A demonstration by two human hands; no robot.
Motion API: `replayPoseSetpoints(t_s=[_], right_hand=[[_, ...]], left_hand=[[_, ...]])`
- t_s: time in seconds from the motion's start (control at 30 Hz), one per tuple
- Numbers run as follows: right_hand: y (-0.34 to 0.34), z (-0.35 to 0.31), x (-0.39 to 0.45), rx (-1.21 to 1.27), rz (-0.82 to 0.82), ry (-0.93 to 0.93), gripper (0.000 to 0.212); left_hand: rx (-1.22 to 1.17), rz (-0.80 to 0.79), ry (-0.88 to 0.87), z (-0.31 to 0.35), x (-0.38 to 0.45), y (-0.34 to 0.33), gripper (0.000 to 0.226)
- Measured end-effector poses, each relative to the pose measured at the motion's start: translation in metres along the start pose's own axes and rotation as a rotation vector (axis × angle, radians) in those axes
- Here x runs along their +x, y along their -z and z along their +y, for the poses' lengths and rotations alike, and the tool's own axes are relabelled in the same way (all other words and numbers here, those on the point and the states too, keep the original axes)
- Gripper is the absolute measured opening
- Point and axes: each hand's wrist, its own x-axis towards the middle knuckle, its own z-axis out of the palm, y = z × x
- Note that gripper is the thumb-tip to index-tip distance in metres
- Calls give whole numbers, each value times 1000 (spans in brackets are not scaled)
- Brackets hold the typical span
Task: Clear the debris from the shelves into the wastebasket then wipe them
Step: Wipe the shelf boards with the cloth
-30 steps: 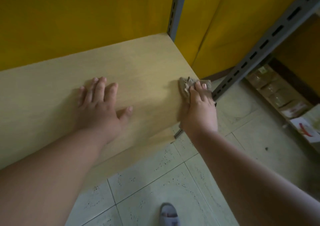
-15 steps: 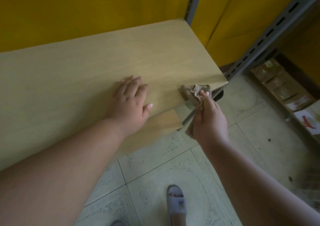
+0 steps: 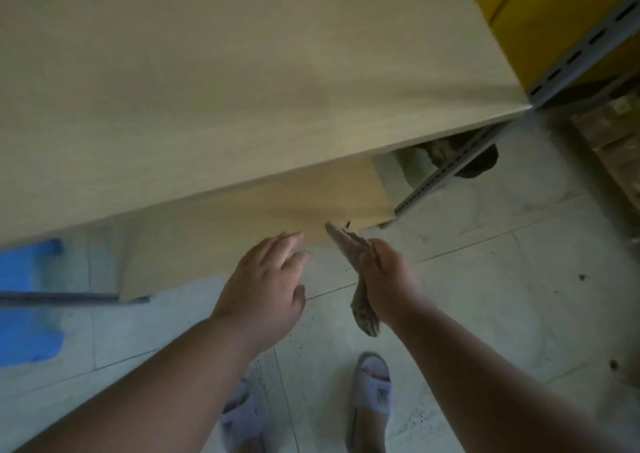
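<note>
Head view, right hand gripping rag, upper end toward shelf

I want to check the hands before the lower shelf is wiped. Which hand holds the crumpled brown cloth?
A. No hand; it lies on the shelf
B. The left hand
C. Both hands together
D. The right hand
D: the right hand grips the crumpled brown cloth, while the left hand is open and holds nothing.

The single head-worn camera is looking steeply down from above, close over the pale wooden shelf board filling twelve o'clock. The grey tiled floor is lying at six o'clock, with a slotted grey metal upright running toward two o'clock.
</note>
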Motion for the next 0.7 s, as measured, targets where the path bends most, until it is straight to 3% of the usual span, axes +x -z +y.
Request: replayPoseSetpoints(t_s=[0.2,0.37,0.5,0.6,0.7], right_hand=[[-32,83,90,-120,46,3,20],[-62,129,200,-287,48,111,21],[-62,137,266,-378,228,227,18],[-62,155,312,-463,312,257,38],[-76,187,344,-679,165,220,57]], left_hand=[[-67,-116,217,-35,46,-118,44],[-61,-73,238,-75,118,-203,48],[-7,-29,220,-96,175,-238,55],[96,-46,218,-115,208,-264,61],[142,-69,261,-137,228,-284,65]])
